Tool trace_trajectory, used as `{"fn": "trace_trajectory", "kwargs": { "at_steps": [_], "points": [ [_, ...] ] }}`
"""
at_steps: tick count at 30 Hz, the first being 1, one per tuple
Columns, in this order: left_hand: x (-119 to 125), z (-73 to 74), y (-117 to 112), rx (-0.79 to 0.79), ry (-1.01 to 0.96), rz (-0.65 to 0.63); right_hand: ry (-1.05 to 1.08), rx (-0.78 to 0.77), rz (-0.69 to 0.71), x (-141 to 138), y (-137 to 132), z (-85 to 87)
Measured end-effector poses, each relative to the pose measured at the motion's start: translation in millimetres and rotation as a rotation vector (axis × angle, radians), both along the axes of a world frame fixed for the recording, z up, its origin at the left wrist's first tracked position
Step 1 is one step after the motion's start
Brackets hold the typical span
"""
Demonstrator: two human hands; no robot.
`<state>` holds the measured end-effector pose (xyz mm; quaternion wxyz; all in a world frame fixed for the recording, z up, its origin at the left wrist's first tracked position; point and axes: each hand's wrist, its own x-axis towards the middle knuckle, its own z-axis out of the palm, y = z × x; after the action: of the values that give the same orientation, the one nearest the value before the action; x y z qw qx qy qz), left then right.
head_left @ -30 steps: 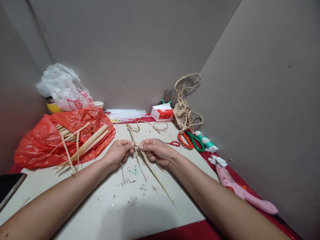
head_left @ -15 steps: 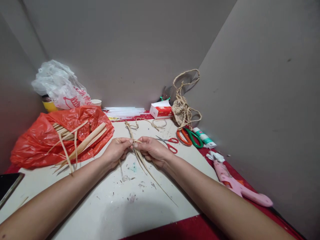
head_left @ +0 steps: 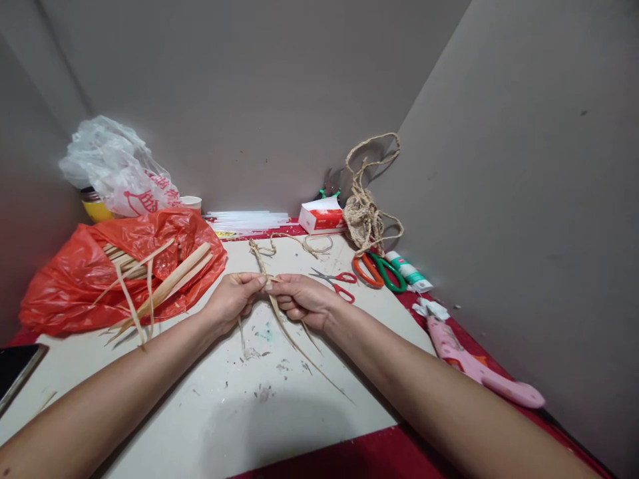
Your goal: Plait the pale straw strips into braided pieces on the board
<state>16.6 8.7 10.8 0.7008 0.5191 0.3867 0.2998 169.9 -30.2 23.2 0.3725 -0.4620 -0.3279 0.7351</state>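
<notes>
A narrow braid of dried straw-coloured strips (head_left: 258, 256) runs from the far side of the white board (head_left: 210, 412) towards me. At its near end my left hand (head_left: 237, 299) pinches it between thumb and forefinger. My right hand (head_left: 302, 298), close beside the left, grips loose strips at the same spot. Long strip ends (head_left: 299, 351) trail from between the hands across the board to the lower right. Fingertips hide the crossing point of the strips. Just right of my right hand lie small scissors with red handles (head_left: 345, 285).
On the left, an orange plastic bag (head_left: 54, 286) holds more dried strips (head_left: 174, 276). Along the right stand a coiled braided cord (head_left: 367, 223), orange and green handles (head_left: 387, 273), a white-green tube (head_left: 409, 271) and a pink glue gun (head_left: 474, 369). Behind are a red-white box (head_left: 322, 218) and clear sticks (head_left: 249, 223).
My right hand's fingers have curled further in, and one strip now hangs below that hand, apart from the others. My left hand stays nearly in place on the braid.
</notes>
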Motion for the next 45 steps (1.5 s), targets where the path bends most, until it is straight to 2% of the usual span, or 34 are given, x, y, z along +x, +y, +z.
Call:
{"fn": "trace_trajectory", "kwargs": {
  "at_steps": [8, 16, 28, 36, 45],
  "points": [
    [0, 3.6, 0, -0.024, -0.032, -0.042, -0.11, 0.114, -0.116, -3, -2, -4.0],
    [1, 1.2, 1, -0.018, -0.053, -0.015, -0.246, 0.221, -0.298, -7, -4, -7.5],
    [2, -0.1, 0, 0.02, 0.004, 0.02, -0.117, 0.155, -0.191, -4, -5, -2.9],
    [2, -1.7, -1, 0.039, 0.072, 0.06, -0.246, 0.327, -0.29, -10, -7, -9.5],
    [2, -3.4, 0, 0.045, 0.024, 0.054, -0.151, 0.142, -0.213, -3, -1, -5.8]
  ]
}}
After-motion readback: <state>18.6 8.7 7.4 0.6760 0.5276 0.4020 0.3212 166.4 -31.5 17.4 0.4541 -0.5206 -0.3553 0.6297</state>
